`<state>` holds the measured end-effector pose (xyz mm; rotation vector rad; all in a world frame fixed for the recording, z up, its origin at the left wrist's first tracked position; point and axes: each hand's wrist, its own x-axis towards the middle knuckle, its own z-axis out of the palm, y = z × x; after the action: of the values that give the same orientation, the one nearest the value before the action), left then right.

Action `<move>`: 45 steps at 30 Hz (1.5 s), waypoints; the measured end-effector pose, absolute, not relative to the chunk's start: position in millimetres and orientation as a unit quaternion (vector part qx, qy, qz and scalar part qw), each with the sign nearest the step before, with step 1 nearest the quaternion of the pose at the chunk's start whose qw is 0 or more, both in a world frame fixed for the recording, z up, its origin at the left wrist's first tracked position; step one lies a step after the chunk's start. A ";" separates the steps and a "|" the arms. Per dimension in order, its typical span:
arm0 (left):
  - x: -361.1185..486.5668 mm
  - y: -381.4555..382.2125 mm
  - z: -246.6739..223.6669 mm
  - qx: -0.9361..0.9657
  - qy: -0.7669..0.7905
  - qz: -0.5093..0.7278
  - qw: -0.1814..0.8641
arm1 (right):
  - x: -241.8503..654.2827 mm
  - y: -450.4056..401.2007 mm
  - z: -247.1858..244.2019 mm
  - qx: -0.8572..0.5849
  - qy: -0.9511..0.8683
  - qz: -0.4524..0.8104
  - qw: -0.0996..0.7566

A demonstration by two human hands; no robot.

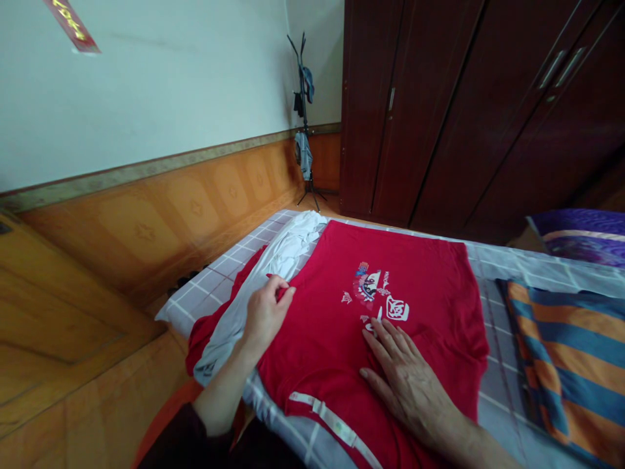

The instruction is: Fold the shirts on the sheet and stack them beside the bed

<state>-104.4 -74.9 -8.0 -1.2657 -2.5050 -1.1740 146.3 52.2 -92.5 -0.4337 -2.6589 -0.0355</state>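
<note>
A red T-shirt (322, 312) with a printed design lies spread on the bed, its neckline with a pale inner tape towards me. My left hand (267, 309) pinches the shirt's left edge, and a bit of red cloth shows between thumb and fingers. Flat on the shirt below the print rests my right hand (403, 365), fingers stretched out. Along the shirt's left side lies a crumpled white garment (288, 244), with more red cloth (198, 342) under and beside it.
A folded orange and blue striped garment (581, 345) lies on the checked bed sheet (498, 384) at right. Behind it is a purple bundle (586, 234). Dark wardrobes (439, 117) stand beyond the bed, with a coat rack (305, 124) in the corner. A wooden door (63, 312) is at left.
</note>
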 end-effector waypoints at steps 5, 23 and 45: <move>-63.7 -68.8 -27.3 -0.502 -0.750 -0.406 -0.147 | 145.4 51.8 -90.7 -0.160 -0.963 -0.011 0.214; -95.3 -165.1 -52.6 -0.636 -0.739 -0.222 -0.009 | 23.9 66.0 -19.5 -0.204 -0.963 0.152 0.085; -104.6 -172.7 -51.6 -0.573 -0.722 -0.387 -0.005 | -36.8 71.1 -25.4 -0.370 -0.852 0.357 0.092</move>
<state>-104.6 -172.7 -51.6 -1.8052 -2.2760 -1.2197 -36.8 71.1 -25.4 -1.1000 -2.5312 1.0614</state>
